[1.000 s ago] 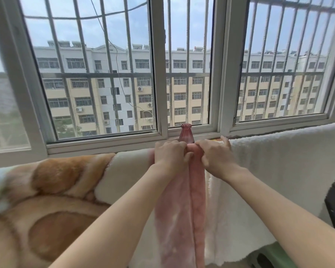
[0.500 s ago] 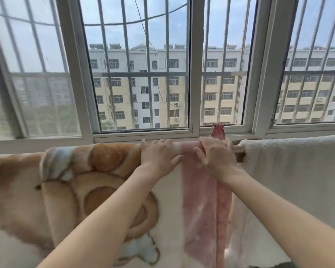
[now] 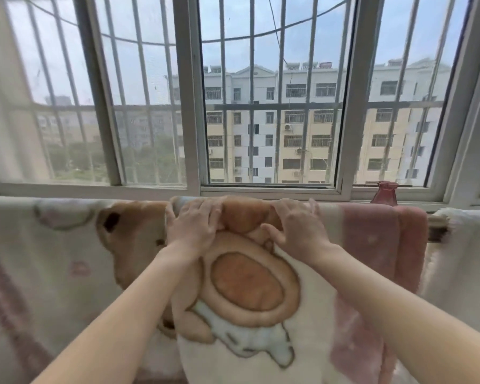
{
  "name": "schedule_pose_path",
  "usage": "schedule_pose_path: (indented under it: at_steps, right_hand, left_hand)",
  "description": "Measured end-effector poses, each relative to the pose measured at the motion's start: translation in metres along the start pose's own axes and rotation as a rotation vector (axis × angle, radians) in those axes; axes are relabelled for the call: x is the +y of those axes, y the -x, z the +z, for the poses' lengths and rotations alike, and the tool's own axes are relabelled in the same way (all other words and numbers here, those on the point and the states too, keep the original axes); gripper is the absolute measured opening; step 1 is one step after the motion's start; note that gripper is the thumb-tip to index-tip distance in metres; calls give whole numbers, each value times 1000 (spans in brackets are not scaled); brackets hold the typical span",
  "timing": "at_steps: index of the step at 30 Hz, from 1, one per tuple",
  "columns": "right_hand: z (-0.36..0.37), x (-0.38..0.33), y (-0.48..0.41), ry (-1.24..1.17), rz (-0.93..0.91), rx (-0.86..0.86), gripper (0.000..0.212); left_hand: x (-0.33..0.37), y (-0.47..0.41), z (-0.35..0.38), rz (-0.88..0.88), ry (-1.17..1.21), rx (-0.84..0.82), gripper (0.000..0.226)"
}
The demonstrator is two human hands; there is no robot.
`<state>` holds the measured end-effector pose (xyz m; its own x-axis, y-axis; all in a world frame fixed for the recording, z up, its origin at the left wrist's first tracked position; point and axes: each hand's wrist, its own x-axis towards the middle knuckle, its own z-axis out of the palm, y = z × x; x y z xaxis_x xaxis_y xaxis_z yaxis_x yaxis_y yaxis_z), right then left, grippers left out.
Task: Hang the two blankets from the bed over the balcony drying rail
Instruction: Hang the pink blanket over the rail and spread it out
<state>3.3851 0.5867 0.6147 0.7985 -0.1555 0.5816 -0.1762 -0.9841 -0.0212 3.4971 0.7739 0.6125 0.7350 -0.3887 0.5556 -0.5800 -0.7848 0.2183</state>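
Observation:
A cream blanket with a brown bear print and pink border hangs over the drying rail below the window and fills the left and middle of the view. My left hand lies flat on its top fold, fingers spread. My right hand presses the same fold a little to the right, fingers apart. A fluffy white blanket hangs over the rail at the far right. A short bare piece of the rail shows between the two blankets.
A pink glass vase stands on the window sill behind the rail at the right. Barred sliding windows rise directly behind the blankets, with apartment blocks outside.
My view and both hands have shifted left along the rail, from the pink border onto the bear print. The vase and white blanket now sit far right.

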Motion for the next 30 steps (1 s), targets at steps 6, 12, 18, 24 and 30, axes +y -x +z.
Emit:
schedule_pose_path:
  at_steps: [6,12,18,24,30]
  right_hand:
    - [17,-74,-35,-23,-75,6,52]
    - [34,-135,-70,-64,-145,-38,45]
    - [45,-139,-84,-110,-32,-34,32]
    - [53,-118,-85,-34,65,-2,11]
    - [62,-116,-90,25,42,33,9]
  left_hand:
    - [-86,-3,-13,-90,-33,-7,51]
    - [-138,-26,-20,44,-42,11,42]
    - [-154,-50,-20,222,-20,85,16]
    - [-164,-59,-19,216,25,69,12]
    - [-207,-65,-31,133,-31,101,8]
